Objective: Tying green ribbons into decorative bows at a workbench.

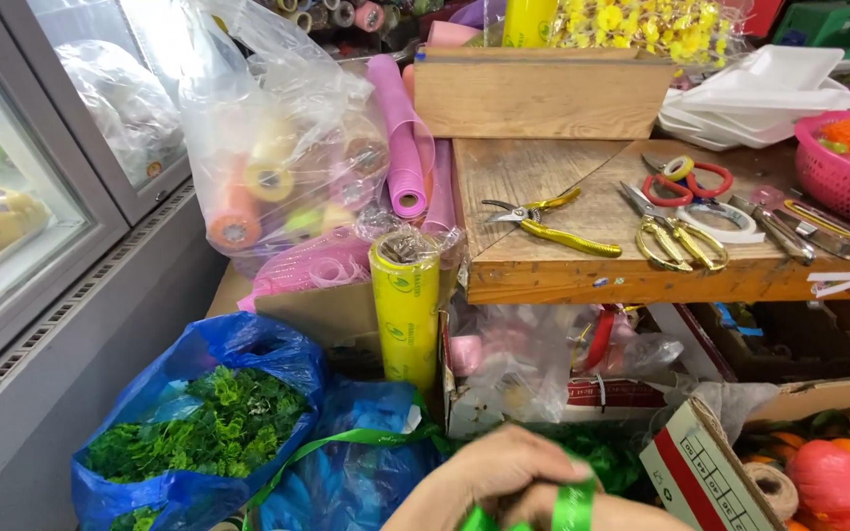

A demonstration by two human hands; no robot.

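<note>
1. Two hands low at the bottom edge of the view, pressed together below the wooden table [582, 280]; left hand [489, 477] on top, fingers curled down over a green ribbon [575, 506]; grip clenched on the ribbon.
2. Right hand [607, 513] mostly cut off by the frame edge beneath the left; touching the same ribbon, but whether clenched or released cannot be told.
3. Green ribbon wrapped as a bright band across the fingers; a thinner strand [322, 447] trailing away leftward, across the blue bags below the table's left end.
4. Blue plastic bag [164, 393] below and left of the table, open, filled with green artificial leaves [204, 423]; a second blue bag [356, 472] just beside it, nearer the hands.
5. Yellow roll of film [405, 310] standing upright against the table's left front corner; pink mesh rolls [400, 138] leaning behind it; clear bag of coloured ribbon spools [268, 147] further left.
6. On the table top: yellow-handled pliers [553, 224] near the left half; gold scissors [681, 241] right of the pliers; red-handled scissors [686, 182] behind those; white tape ring [720, 221] beside them; pink basket [838, 177] at the right end.
7. Wooden box [543, 93] at the table's back edge, yellow flowers [641, 25] above it.
8. Below the table's right end: cardboard box [705, 467], spool of twine [769, 489], orange and red artificial fruit [838, 482].
</note>
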